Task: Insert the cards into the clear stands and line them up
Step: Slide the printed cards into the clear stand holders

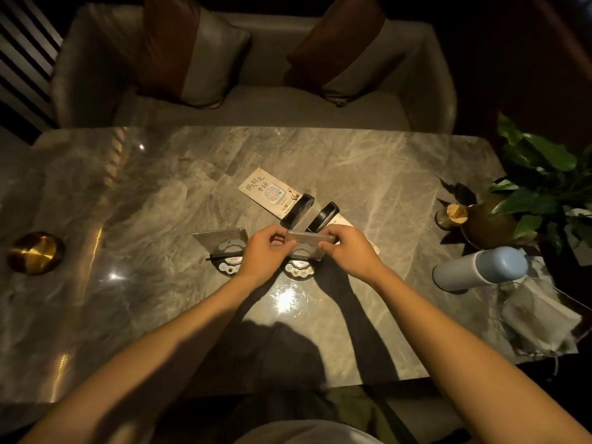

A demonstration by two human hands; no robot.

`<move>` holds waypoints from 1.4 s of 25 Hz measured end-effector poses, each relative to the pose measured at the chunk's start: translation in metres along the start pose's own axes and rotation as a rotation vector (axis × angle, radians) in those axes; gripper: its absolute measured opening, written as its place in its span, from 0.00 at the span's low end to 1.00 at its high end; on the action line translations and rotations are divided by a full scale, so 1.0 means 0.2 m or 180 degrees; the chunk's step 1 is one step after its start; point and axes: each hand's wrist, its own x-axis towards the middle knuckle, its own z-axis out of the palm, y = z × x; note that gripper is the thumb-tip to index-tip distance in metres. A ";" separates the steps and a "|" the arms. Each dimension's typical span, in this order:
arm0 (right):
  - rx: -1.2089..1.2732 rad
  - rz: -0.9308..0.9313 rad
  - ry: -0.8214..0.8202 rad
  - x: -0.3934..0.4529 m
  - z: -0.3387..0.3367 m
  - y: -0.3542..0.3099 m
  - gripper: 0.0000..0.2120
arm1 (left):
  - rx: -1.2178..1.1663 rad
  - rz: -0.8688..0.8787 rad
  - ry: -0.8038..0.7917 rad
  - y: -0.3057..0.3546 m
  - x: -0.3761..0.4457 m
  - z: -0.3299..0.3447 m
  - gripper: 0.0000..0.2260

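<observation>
Both hands pinch one clear stand (304, 243): left hand (262, 251) on its left end, right hand (349, 248) on its right. QR card (267, 192) lies flat beyond them, untouched.

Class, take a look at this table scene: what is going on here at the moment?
A person is working at a marble table with both bare hands. The left hand and right hand together hold the top edge of a clear stand that sits on a round black base. A second clear stand stands just to its left, apparently empty. A printed card still lies flat on the table behind them, not yet inserted, beside two black holders lying on their sides.
</observation>
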 end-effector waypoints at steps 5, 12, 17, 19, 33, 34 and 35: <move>0.0138 -0.0029 -0.0161 -0.05 -0.03 0.01 0.11 | 0.0082 -0.0018 -0.0153 0.03 0.02 -0.07 0.21; 0.0682 0.0482 -0.0090 -0.02 -0.20 0.17 0.11 | 0.0037 -0.0267 0.0066 0.26 0.25 -0.04 0.08; 0.0960 0.0688 -0.0173 0.04 -0.29 0.26 0.16 | 0.0540 -0.0162 -0.0292 0.36 0.34 0.08 0.08; 0.1002 0.0725 -0.0220 0.07 -0.30 0.26 0.13 | 0.0807 -0.0133 -0.0426 0.36 0.37 0.09 0.08; 0.1856 0.2302 0.0396 0.11 -0.27 0.44 0.18 | 0.1854 -0.0842 -0.1150 0.31 0.72 0.46 0.32; 0.1721 0.2322 0.0380 0.10 -0.26 0.47 0.15 | 0.1979 -0.0871 -0.1202 0.30 0.73 0.48 0.31; 0.1668 0.2355 0.0296 0.08 -0.25 0.51 0.13 | 0.2137 -0.0872 -0.1240 0.29 0.74 0.49 0.30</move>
